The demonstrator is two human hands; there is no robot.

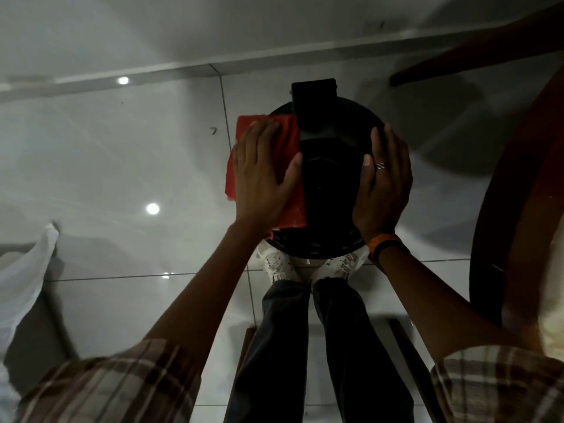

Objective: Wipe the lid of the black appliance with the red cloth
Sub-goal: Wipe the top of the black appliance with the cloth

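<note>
- The black appliance point(328, 181) is seen from straight above; its round lid point(332, 148) faces up at the camera, and a boxy black part point(314, 100) sticks out at the lid's far edge.
- The red cloth point(290, 154) lies spread on the lid's left side, its long axis running from the far edge toward the person, one edge hanging past the rim.
- The left hand point(262, 175) lies flat on the cloth, fingers spread, pressing rather than clenching: an open grip.
- The right hand point(383, 184), wearing a ring and an orange wristband point(385, 242), cups the lid's right rim with fingers loosely curved.
- Beneath the appliance lies a glossy white tiled floor point(122, 166); white shoes point(276, 265) show just below the lid, and a dark wooden table edge point(515, 190) curves to its right.
</note>
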